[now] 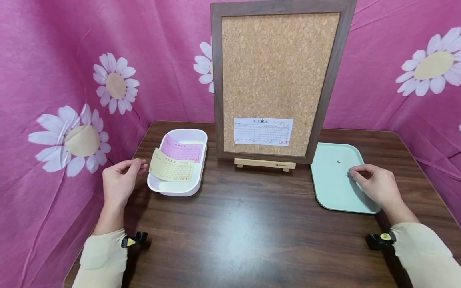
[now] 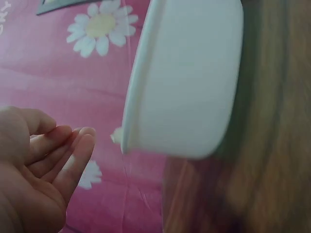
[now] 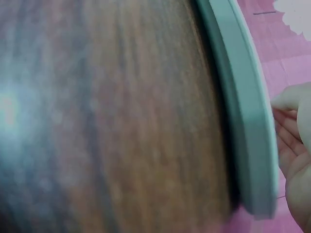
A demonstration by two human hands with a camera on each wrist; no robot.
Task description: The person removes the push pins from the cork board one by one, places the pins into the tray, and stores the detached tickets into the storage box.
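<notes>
Pink cloth printed with white daisies (image 1: 162, 80) hangs behind the dark wood-grain tabletop (image 1: 237, 240). On the left, we see the yellow slip (image 1: 171, 168) lying over the pink slip (image 1: 187, 152) in the white basin (image 1: 176, 187). The yellow slip's long axis runs left to right, its right end angled slightly nearer; its heading lies along the far edge, and its left end curves up over the basin's rim. It is thin paper with a printed grid and a small red box at the near right corner.

Just beside that end is the left hand (image 1: 120, 178), thumb against the forefinger, the other fingers loosely extended; we see nothing between them. The right hand (image 1: 376, 182) is over the pale green tray (image 1: 335, 196), its fingers drawn together at a tiny metallic piece (image 1: 348, 174); we cannot tell whether they are clamped on it. A small dark piece (image 1: 338, 162) lies farther off on the tray.

On the framed cork board (image 1: 277, 68), a white slip (image 1: 263, 134) is pinned lengthwise, left to right.
</notes>
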